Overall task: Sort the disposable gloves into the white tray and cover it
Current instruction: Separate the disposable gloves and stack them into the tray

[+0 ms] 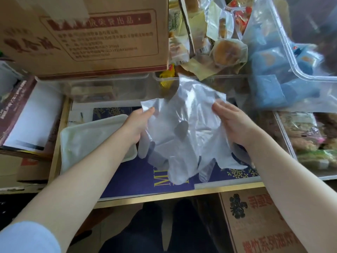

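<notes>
Fingers and thumb of the left hand (138, 121) pinch the upper left edge of the thin, translucent disposable plastic gloves (184, 132), while the right hand (231, 123) grips their right edge, with the fingers curled behind the film and the thumb in front. Held between both hands, the gloves hang with their finger sleeves pointing down above the dark blue printed sheet (138, 178), just to the right of the shallow white rectangular tray (87, 139) lying under the left forearm.
</notes>
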### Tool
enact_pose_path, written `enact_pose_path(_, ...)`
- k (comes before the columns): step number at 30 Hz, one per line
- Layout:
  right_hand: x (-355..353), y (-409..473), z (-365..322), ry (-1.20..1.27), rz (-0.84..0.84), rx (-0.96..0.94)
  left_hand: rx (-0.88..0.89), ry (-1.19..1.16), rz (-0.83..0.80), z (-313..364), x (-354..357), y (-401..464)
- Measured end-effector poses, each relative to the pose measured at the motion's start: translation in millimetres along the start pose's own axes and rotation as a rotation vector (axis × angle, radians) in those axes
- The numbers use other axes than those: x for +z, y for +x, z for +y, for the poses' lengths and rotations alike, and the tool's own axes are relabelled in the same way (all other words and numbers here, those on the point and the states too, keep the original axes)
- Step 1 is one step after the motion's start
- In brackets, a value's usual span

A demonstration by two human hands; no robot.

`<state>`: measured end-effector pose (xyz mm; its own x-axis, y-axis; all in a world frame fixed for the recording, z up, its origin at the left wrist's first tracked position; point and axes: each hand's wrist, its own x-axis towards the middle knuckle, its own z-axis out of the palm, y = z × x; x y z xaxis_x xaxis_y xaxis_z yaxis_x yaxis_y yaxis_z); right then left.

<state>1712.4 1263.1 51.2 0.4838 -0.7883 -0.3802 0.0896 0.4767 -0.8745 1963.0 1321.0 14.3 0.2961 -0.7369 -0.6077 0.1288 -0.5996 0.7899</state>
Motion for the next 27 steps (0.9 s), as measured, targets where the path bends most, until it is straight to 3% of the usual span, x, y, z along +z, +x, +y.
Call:
enact_pose_path(5, 11.2, 25.8, 39.8, -0.285, 0.274, 0.122, -0.096, 0.008, -0.141, -4.9, 6.8, 8.1)
enact_pose_path(12, 20.2, 41.6, 76.3, -0.278, 0.227, 0.118, -0.153, -0.106, -0.192, -15.0, 6.2, 21.1)
enact_pose_path(16, 19.3, 44.4, 78.7, -0.286, 0.266, 0.072, -0.082, -0.001, -0.198, -13.0, 3.8, 23.9)
enact_pose_path(22, 26.4, 49.9, 73.0, -0.442, 0.311, 0.106, 0.204, 0.368, -0.296, -11.7, 7.4, 17.7)
enact_pose_path(24, 23.0, 49.3, 68.9, -0.696, 0.383, -0.012, 0.23, 0.401, -0.337, -7.9, 8.0, 16.7)
enact_pose_path(27, 25.4, 43.1, 46.8, -1.061, 0.149, -0.395, 0.311, 0.445, -0.451, 3.3, 12.0, 9.4)
